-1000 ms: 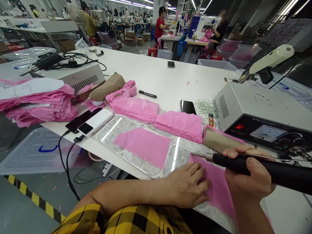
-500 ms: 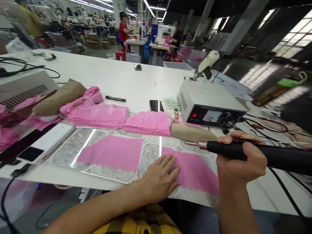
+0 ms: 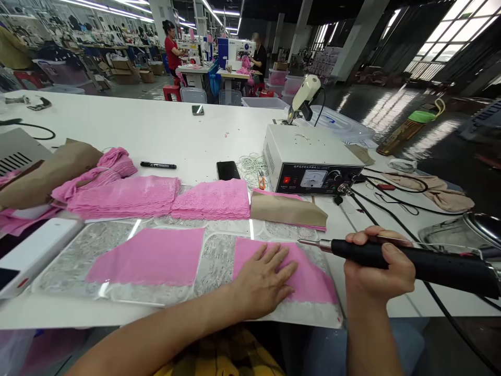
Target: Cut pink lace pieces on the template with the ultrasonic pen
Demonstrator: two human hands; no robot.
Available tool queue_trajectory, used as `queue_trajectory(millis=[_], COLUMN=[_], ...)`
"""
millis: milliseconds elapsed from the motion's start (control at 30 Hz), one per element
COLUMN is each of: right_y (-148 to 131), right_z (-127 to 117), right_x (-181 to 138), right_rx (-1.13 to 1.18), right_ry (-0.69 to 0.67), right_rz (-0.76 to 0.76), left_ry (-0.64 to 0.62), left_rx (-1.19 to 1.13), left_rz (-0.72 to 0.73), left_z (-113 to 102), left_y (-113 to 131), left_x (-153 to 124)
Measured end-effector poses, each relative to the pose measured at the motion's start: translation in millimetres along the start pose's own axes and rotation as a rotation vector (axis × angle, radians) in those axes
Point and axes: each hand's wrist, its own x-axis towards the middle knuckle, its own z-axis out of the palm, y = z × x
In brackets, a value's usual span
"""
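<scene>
My left hand [image 3: 264,282] lies flat with fingers spread on a pink fabric piece [image 3: 309,279], whose right side is cut at a slant. In my right hand [image 3: 379,266] is a black ultrasonic handpiece [image 3: 434,266] with a pointed metal tip [image 3: 313,243], directed left. The tip appears over the upper edge of that piece; whether it touches cannot be told. A thin strip shows along the right fingers, its kind unclear. Left of my hand, a second pink piece [image 3: 152,256] rests on a clear template sheet [image 3: 213,256] with grey patches.
Behind the sheet are stacked pink pieces [image 3: 129,196], another pink stack [image 3: 213,201] and a brown card [image 3: 289,210]. Further back are a marker [image 3: 158,165], a phone [image 3: 227,170], orange snips [image 3: 261,180] and a control box [image 3: 313,156] with a gauge. A glass jar [image 3: 450,232] stands at right.
The view has swung right, so the table things appear further left. Against the fabric, my left hand sits further right with fingers wider apart. The handpiece has also shifted right over the table.
</scene>
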Motion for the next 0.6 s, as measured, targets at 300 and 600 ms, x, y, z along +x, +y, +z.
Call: queue_trajectory(millis=[300,600], right_y=[1.6,3.7], right_z=[0.2,-4.2], right_x=[-2.2,-4.7], right_rx=[0.012,-0.021], right_ry=[0.060,-0.027], right_rz=[0.036,0.042], left_ry=[-0.088,-0.123], left_rx=[0.007,0.027], left_rz=[-0.021,-0.028], left_z=[-4.5,-9.2], left_y=[2.0,3.6], left_x=[0.8,3.8])
